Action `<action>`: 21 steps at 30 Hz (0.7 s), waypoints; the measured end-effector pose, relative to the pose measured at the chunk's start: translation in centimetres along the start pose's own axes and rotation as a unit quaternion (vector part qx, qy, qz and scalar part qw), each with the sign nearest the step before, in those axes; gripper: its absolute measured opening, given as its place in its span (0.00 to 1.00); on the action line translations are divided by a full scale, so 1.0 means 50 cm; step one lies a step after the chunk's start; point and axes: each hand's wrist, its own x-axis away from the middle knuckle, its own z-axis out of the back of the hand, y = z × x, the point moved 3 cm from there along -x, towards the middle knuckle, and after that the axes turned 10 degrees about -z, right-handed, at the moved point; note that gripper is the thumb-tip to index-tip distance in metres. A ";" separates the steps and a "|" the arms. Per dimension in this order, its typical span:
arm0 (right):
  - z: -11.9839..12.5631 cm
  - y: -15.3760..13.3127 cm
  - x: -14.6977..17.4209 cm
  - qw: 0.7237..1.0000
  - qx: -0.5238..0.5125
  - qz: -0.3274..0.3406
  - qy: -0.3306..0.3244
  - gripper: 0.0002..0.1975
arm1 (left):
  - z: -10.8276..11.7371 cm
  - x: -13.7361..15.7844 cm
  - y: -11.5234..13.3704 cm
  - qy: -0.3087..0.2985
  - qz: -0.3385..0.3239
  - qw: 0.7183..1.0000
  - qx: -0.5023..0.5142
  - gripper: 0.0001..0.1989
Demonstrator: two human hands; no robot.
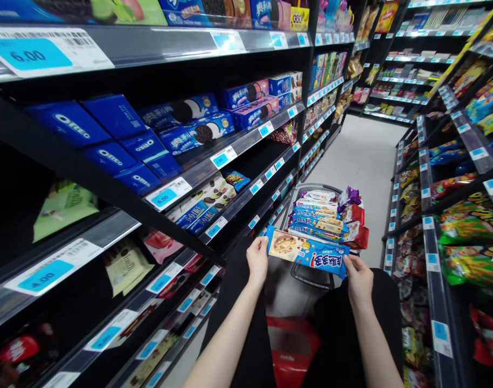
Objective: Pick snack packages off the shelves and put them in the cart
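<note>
A blue packet of chocolate chip cookies (306,252) is stretched level between my two hands, its printed front facing up. My left hand (257,261) pinches its left end, and my right hand (358,276) grips the right end. Just beyond it stands a grey basket (289,202) filled with snack packets. Several blue cookie packets (317,221) lie stacked in it, with red packets (356,215) and a purple packet (348,197) along their right side.
Shelves on the left carry blue Oreo boxes (78,123), other biscuit boxes (203,207) and price tags. Bagged snacks (470,267) fill the right-hand rack. Grey aisle floor (363,143) runs between them. Something red (292,345) sits low between my knees.
</note>
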 end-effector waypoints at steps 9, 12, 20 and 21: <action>0.030 0.012 -0.028 0.997 -0.049 -0.001 0.052 0.20 | -0.017 0.020 0.051 -0.081 -0.010 0.997 0.000 0.13; 0.033 0.010 -0.031 0.997 -0.052 -0.004 0.060 0.20 | -0.021 0.027 0.061 -0.092 -0.024 0.995 -0.015 0.13; 0.029 0.003 -0.022 0.992 -0.090 -0.060 0.068 0.19 | -0.019 0.029 0.060 -0.101 -0.027 0.994 -0.031 0.14; 0.028 0.001 -0.021 0.992 -0.089 -0.059 0.068 0.19 | -0.019 0.028 0.060 -0.101 -0.029 0.994 -0.032 0.14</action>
